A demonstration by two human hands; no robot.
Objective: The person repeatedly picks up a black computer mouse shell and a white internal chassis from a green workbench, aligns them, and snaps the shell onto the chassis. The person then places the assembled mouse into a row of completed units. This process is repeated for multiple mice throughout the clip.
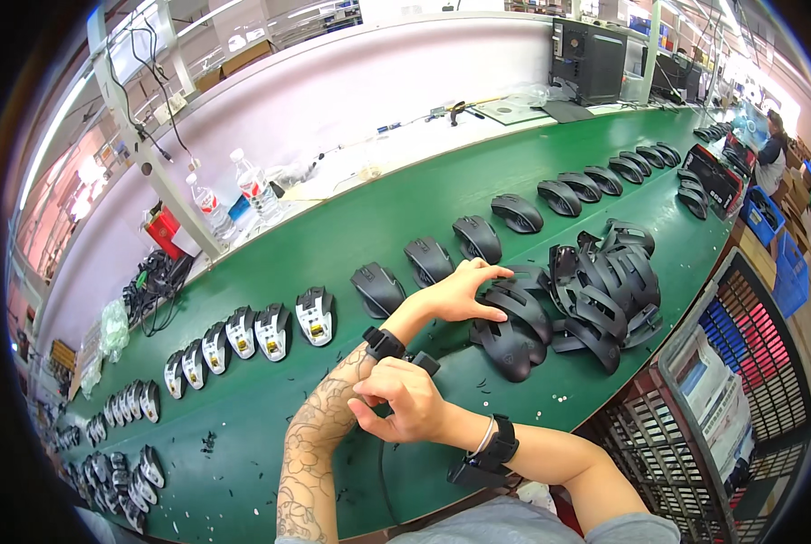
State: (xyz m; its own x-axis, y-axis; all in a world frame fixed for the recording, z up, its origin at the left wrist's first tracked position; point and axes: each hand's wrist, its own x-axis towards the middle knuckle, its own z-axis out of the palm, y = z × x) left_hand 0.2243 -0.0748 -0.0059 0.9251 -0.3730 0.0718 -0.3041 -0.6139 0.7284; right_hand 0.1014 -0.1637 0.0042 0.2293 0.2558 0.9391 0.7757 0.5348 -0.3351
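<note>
My left hand [464, 290] reaches over the table to a pile of black mouse shells [519, 313]. Its thumb and fingers are spread at the left edge of the top shell, and I cannot tell how firmly they touch it. My right hand [401, 401] hovers nearer to me, below the left wrist. Its fingers are curled, with thumb and index tip close together; anything between them is too small to make out. Just beyond the left hand lies a row of black mice [428, 261]. Left of that stand mouse bases with bare white insides [316, 317].
Loose curved black shells [605, 290] are heaped on the right of the green table [269, 399]. A dark plastic crate [678, 435] stands against the right edge. More opened mice [120, 480] crowd the near left. Bottles [256, 186] stand on the back ledge, and a person [772, 154] is far right.
</note>
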